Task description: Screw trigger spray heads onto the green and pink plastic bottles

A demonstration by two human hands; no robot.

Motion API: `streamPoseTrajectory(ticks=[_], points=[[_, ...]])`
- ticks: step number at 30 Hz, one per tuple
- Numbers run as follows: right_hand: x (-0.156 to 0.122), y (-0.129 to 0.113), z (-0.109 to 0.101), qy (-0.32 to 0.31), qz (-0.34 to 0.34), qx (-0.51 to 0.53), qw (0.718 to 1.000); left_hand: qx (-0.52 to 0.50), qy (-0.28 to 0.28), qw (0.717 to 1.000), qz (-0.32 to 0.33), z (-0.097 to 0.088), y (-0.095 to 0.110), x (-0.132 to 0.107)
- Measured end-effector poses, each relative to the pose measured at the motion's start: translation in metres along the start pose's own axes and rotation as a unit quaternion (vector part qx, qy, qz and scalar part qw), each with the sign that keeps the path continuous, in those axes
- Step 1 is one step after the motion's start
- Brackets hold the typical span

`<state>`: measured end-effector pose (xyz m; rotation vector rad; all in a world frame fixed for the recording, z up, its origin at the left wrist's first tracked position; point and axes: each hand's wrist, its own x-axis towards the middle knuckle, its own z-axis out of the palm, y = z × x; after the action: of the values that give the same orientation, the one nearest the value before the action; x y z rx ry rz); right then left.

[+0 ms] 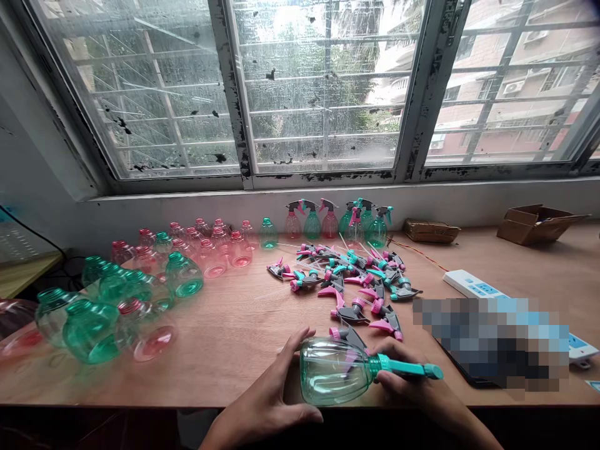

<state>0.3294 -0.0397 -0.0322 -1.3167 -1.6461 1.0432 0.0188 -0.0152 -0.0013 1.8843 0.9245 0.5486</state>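
Observation:
A clear green spray bottle [328,370] lies on its side at the near edge of the wooden table [244,325]. My left hand [272,394] cups its round body, thumb and fingers curled round it. My right hand [407,387] grips the neck end, where a teal and grey trigger head [407,369] sits on the bottle and points right. Just beyond lies a pile of loose pink, teal and grey trigger heads [351,281].
Several empty green and pink bottles [122,300] lie on the table's left. Assembled spray bottles [337,222] stand by the window wall. A white power strip [473,286], a blurred patch, and two cardboard boxes [534,224] occupy the right side.

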Motion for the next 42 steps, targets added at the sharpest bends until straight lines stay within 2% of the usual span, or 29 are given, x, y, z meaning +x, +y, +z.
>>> streamPoseTrajectory(ticks=[4, 8, 12, 17, 32, 37, 42], points=[[-0.001, -0.001, -0.001, -0.011, -0.008, -0.016, 1.000, -0.008, -0.012, 1.000, 0.005, -0.001, -0.003, 0.000], [-0.002, -0.003, 0.001, 0.008, -0.020, -0.014, 1.000, -0.053, -0.012, 0.998, 0.023, -0.003, -0.007, -0.002], [-0.002, -0.005, 0.001, -0.013, -0.012, -0.002, 1.000, -0.071, -0.024, 0.997, 0.025, -0.004, -0.008, -0.002], [-0.003, -0.008, 0.002, 0.018, -0.022, -0.006, 1.000, -0.053, -0.018, 0.998, 0.008, -0.003, -0.004, -0.003], [-0.003, -0.010, 0.004, 0.010, -0.008, 0.007, 1.000, -0.019, -0.004, 1.000, 0.010, 0.000, -0.005, 0.000], [-0.004, -0.008, 0.003, 0.019, -0.023, 0.002, 1.000, 0.002, 0.000, 1.000, 0.008, 0.000, -0.004, 0.000], [-0.003, -0.005, 0.002, -0.007, -0.017, -0.002, 1.000, 0.011, -0.014, 1.000, 0.024, -0.002, -0.003, 0.000]])
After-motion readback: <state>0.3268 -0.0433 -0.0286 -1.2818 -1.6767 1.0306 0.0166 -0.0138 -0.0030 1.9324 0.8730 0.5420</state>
